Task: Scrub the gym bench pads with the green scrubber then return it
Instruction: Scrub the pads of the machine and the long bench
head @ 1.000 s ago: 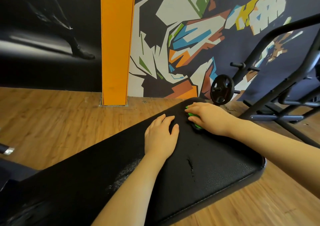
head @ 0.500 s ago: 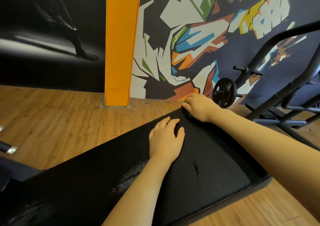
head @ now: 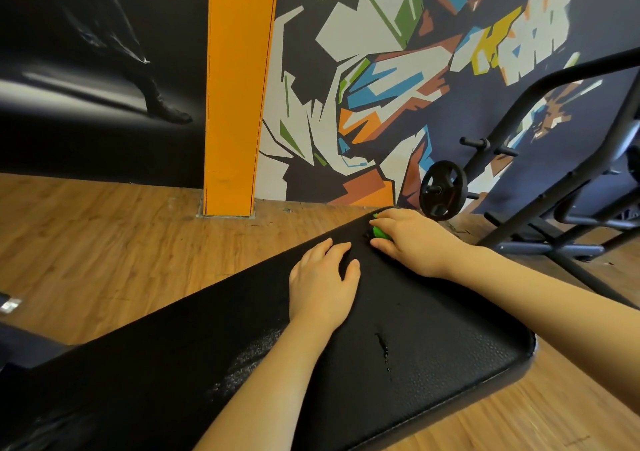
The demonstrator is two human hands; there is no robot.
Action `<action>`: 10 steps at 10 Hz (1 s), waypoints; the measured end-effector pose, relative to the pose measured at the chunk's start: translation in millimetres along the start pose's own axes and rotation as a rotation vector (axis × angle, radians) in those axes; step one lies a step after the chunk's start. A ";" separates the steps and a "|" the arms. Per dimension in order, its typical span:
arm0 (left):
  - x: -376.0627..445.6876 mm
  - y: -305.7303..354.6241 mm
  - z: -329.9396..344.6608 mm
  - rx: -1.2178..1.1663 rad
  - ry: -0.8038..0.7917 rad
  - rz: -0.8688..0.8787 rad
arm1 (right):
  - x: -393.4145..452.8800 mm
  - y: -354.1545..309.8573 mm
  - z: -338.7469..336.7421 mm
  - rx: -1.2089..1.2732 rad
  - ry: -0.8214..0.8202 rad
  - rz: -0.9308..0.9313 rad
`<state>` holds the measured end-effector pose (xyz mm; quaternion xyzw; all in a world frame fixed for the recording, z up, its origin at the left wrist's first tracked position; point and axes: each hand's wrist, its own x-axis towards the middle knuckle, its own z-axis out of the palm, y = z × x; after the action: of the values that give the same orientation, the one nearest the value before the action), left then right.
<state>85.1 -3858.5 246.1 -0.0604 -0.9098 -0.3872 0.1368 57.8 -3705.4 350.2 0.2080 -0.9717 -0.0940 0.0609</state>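
Note:
A black padded gym bench (head: 433,357) runs from the lower left to the right of the view. Near its far corner my right hand (head: 412,239) grips the green scrubber (head: 380,232) and presses it on the pad; only a sliver of green shows under the fingers. My left hand (head: 322,282) lies flat on the pad just left of it, fingers relaxed, holding nothing. A wet streak (head: 382,346) and a dull scuffed patch (head: 249,360) mark the pad surface.
Wooden floor (head: 104,250) surrounds the bench. An orange pillar (head: 235,104) stands at the back against a painted wall. A black weight plate (head: 442,189) hangs on a dark metal rack (head: 554,180) at the right, close to the bench's far corner.
My right hand slid the scrubber to the pad's far edge, then came back a little; more green shows now. My left hand has stayed flat in place.

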 end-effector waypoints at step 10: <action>-2.2 3.5 -4.0 -0.006 -0.005 -0.018 | -6.8 10.6 -9.0 0.070 -0.036 0.015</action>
<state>88.7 -3859.0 250.5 -0.0537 -0.9094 -0.3910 0.1311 61.2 -3694.5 360.7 0.2011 -0.9769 -0.0632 0.0366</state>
